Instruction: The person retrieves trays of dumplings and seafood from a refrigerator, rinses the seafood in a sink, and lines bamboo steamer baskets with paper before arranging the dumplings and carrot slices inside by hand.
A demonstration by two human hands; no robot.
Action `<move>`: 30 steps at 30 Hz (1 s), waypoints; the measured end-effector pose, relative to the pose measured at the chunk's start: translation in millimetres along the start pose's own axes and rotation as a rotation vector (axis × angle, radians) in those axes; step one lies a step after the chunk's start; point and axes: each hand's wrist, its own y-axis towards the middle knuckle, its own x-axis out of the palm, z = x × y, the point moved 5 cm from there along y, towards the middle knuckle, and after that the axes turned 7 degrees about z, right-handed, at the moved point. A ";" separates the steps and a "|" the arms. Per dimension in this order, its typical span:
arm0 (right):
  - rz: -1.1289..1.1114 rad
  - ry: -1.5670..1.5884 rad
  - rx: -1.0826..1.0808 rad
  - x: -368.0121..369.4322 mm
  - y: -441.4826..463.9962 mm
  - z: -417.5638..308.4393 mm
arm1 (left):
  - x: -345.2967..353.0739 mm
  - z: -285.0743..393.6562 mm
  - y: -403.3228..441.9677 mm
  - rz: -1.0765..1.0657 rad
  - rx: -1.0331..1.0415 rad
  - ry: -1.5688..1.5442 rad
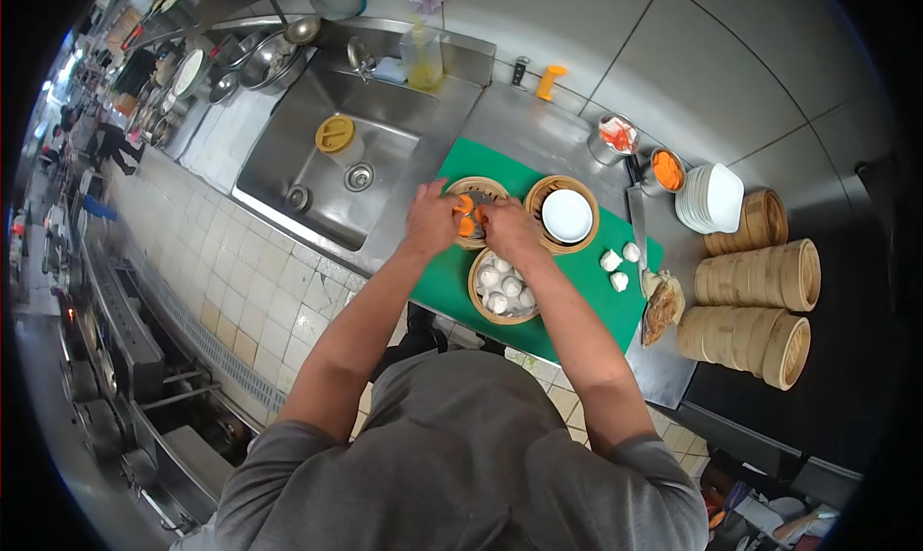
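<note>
Both hands are over a small bamboo steamer (478, 184) on a green cutting board (596, 306). Orange carrot slices (466, 226) lie inside it on a dark slatted bottom. My left hand (433, 222) is at the steamer's left side, its fingers closed at a carrot slice. From the right, my right hand (511, 230) reaches over the rim, fingertips pinched on another slice. Just below, a second steamer (475, 296) holds several white dumplings (497, 301). A third steamer (588, 205), right of my right hand, has a white dish (567, 215) in it.
Three white dumplings (618, 281) sit on the board, near a knife (636, 216) and a browned food piece (663, 309). Behind are a carrot tub (666, 169), a metal cup (613, 139) and stacked white dishes (711, 198). Steamer stacks (750, 277) stand right, a sink (394, 118) left.
</note>
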 end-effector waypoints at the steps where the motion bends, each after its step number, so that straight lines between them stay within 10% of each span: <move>1: -0.014 -0.025 -0.018 3.9 1.9 -0.4 | -3.1 1.9 -1.6 -0.005 0.014 0.000; 11: 0.528 0.551 0.276 -68.3 -87.2 71.5 | -8.7 20.8 -1.7 -0.024 0.142 0.037; 18: 0.370 0.106 0.914 -59.2 -212.3 238.2 | 1.6 16.3 -4.4 -0.074 0.070 0.079; 30: 0.595 0.430 0.615 -23.3 -225.7 225.4 | 11.3 19.7 -5.7 0.066 0.270 0.010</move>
